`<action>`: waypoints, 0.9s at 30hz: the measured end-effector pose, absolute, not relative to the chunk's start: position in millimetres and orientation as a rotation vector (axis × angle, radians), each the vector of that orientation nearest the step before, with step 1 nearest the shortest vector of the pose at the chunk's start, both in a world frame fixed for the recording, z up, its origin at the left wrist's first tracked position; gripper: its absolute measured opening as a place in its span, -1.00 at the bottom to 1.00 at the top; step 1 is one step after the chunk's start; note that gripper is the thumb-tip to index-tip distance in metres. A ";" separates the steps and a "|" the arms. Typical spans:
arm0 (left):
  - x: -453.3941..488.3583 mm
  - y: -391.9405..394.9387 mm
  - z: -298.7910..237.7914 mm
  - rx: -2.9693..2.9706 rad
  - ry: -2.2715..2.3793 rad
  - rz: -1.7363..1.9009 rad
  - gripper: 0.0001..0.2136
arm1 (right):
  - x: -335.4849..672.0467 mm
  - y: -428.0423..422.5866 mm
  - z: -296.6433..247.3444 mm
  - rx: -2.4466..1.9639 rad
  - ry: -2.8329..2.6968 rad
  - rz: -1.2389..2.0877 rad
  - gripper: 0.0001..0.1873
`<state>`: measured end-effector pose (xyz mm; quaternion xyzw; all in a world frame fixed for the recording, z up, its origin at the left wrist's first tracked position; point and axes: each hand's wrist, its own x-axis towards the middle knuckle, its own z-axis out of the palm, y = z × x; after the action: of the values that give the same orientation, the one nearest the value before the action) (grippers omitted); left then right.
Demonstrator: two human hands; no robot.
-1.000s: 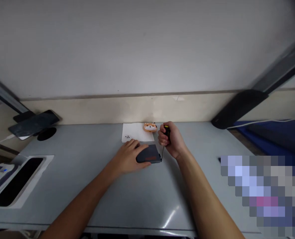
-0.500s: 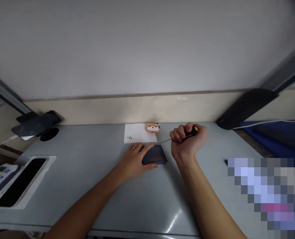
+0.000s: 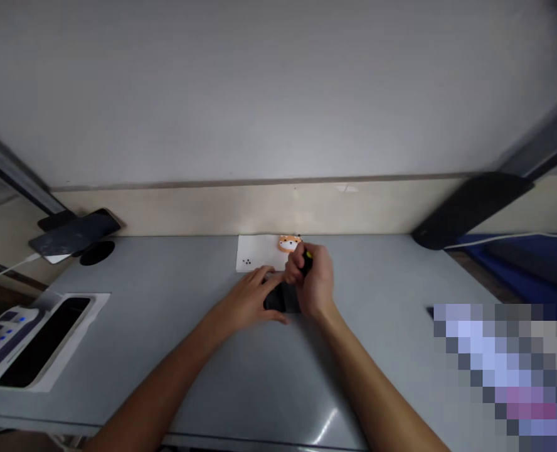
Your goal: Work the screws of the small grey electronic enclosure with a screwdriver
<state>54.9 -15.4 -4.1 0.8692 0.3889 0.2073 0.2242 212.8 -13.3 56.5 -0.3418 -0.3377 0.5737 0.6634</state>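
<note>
On the grey table lies a small dark flat box (image 3: 275, 301), partly covered by both hands. My left hand (image 3: 248, 298) grips it from the left, thumb at the near edge and fingers at the far edge. My right hand (image 3: 313, 279) is in a fist around the black and yellow handle of a screwdriver (image 3: 308, 260), over the box's right part. The fist hides the screwdriver's shaft and tip. Just behind the hands is a white paper sheet (image 3: 254, 248) with several tiny dark bits (image 3: 247, 262) and an orange animal-faced case (image 3: 288, 243) on it.
At the left, a phone on a stand (image 3: 76, 235), a phone-like black panel (image 3: 46, 342) on white paper and a power strip (image 3: 5, 336) sit on the table (image 3: 175, 276). A black cylindrical object (image 3: 466, 210) leans at the back right. A pixelated area covers the right front.
My right hand has moved left and inward with the screwdriver, from beside the box to over it. The shaft, visible earlier, is now hidden. My left hand stays on the box.
</note>
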 end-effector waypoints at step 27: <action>67.3 -23.0 7.0 2.413 1.073 0.565 -0.47 | 229.7 2.8 50.6 -0.743 -0.699 1.180 -0.66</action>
<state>67.3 -23.0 7.0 0.8719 0.3877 0.2042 0.2185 229.7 2.8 50.6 -0.3351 -0.3153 0.5319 0.7109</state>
